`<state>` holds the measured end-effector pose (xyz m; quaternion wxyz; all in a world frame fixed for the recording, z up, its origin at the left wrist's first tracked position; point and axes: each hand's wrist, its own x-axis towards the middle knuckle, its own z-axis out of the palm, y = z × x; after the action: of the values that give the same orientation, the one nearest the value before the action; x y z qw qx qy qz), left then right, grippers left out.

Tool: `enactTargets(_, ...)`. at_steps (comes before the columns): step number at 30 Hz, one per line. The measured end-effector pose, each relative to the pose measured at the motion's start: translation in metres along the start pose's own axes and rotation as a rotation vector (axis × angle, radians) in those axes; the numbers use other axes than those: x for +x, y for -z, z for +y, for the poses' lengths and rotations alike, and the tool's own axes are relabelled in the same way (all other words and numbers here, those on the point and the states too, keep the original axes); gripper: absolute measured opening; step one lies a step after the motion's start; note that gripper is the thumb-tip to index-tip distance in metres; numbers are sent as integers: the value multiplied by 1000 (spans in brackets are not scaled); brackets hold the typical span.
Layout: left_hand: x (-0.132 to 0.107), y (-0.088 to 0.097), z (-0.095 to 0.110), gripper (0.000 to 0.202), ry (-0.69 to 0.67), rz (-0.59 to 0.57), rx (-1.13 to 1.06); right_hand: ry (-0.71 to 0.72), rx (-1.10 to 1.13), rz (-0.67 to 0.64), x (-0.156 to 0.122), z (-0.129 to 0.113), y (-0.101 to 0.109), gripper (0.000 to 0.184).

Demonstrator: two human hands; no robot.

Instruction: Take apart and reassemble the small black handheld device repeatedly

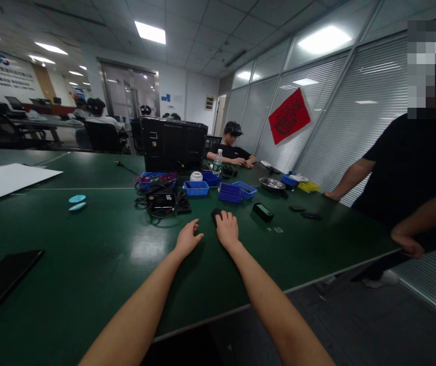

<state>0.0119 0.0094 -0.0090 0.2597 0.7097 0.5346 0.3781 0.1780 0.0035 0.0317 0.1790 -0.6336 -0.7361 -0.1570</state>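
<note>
Mouse-like black obj (215,213) sits on green table (99,249), mostly hidden under fingers of R hand (227,229); only its far/L edge shows, so exact type is hard to make out. R hand lies palm-down over it, fingers side by side & bent fwd; can't tell if it grips or just rests. L hand (188,238) is near, to the L, w/ nothing in it, thumb & fingers spread apart; whether it touches the tabletop is unclear. Both forearms get cut off at bottom edge. Beyond L hand, tangled cables (144,203) partly cover a blue bin, contents hard to sort out. Big black boxy unit (175,145) behind blocks part of the far office. Blue tray (196,189) stands in front of white ball (196,176), its lower part hidden. R of R hand: black box w/ greenish face (263,211), plus tiny clear piece (278,230), too small to ID. Dark slab (4,282) & white sheet (8,182) run off L edge; standing person (412,168) is cropped at R edge, head pixelated.
</note>
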Motion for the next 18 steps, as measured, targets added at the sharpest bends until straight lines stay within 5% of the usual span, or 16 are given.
enactTargets(9,-1,1,3,59,31,-10,-25,75,99,13,-4,-20,5,28)
enactTargets(14,-1,1,3,58,42,-4,-32,-282,369,168,3,5,-5,30)
enactTargets(18,-1,1,2,57,26,5,-26,-541,618,91,9,32,-22,33)
